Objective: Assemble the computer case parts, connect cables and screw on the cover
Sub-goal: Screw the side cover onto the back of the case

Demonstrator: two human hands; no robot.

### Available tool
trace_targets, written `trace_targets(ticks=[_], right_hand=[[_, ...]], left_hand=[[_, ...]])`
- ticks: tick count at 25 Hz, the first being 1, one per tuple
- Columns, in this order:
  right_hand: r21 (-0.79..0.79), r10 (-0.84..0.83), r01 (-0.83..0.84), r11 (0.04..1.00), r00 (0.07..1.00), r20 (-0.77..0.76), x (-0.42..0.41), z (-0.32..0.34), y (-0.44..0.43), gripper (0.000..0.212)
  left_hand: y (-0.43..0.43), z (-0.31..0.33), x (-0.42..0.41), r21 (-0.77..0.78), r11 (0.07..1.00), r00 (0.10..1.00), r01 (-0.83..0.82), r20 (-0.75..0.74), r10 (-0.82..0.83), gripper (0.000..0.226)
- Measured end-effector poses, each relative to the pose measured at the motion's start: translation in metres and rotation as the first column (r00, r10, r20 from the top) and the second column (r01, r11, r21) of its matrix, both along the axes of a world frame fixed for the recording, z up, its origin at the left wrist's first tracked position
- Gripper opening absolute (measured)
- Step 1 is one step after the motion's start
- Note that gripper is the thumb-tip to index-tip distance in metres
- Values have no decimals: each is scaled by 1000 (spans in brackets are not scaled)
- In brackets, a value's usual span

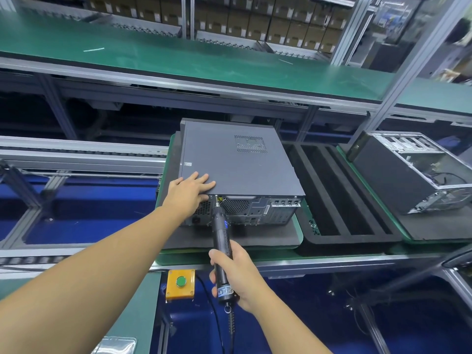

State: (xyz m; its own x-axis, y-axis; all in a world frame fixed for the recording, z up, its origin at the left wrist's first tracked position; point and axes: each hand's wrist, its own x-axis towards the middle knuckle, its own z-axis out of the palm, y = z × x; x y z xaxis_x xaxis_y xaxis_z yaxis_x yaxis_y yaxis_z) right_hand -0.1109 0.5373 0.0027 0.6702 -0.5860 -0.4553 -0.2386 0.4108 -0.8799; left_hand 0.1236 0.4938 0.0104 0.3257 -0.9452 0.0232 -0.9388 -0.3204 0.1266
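The case (255,208) lay on its side on a black pad (255,238), which sat on a green-edged pallet (194,259) on the conveyor line. Its rear panel faced the person. The grey cover (237,169) was in place on top, with a vent grid (250,144) towards its far side.

The left hand (190,189) lay flat on the near left corner of the cover. Its fingers were straight and spread, pressing down, and the thumb hung over the rear edge. The right hand (233,274) was well apart from it, nearer the person, with its fingers wrapped round the lower body of a black screwdriver (221,241). The tool pointed up and away. Its bit touched the top left corner of the rear panel, just beside the left thumb. Whether a screw sat under the bit could not be told. A cord (231,325) ran down from the butt of the tool.

To the right of the pallet lay a black foam tray (339,195) with long slots. Beyond that stood a second case (413,172), open, with its inside showing. A yellow button box (180,283) with a green button was fixed below the near rail. A green shelf (178,60) ran across above the line, and brown boxes (255,24) were stacked behind it.
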Motion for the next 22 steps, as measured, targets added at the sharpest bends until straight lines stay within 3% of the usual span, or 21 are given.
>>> trace_targets(ticks=[11,18,22], right_hand=[[6,11,-11,1000,999,33,-12,-11,2,34],[-95,10,-11,995,1000,-11,-52,-18,-21,18],[-127,16,-14,992,1000,12,-70,-8,-35,25]], left_hand=[[-2,3,-1,27,999,1000,-19,-17,19,60],[-5,9,-8,-64,997,968,30,251,-13,39],[-5,8,-10,-120,992,977,26,211,0,33]])
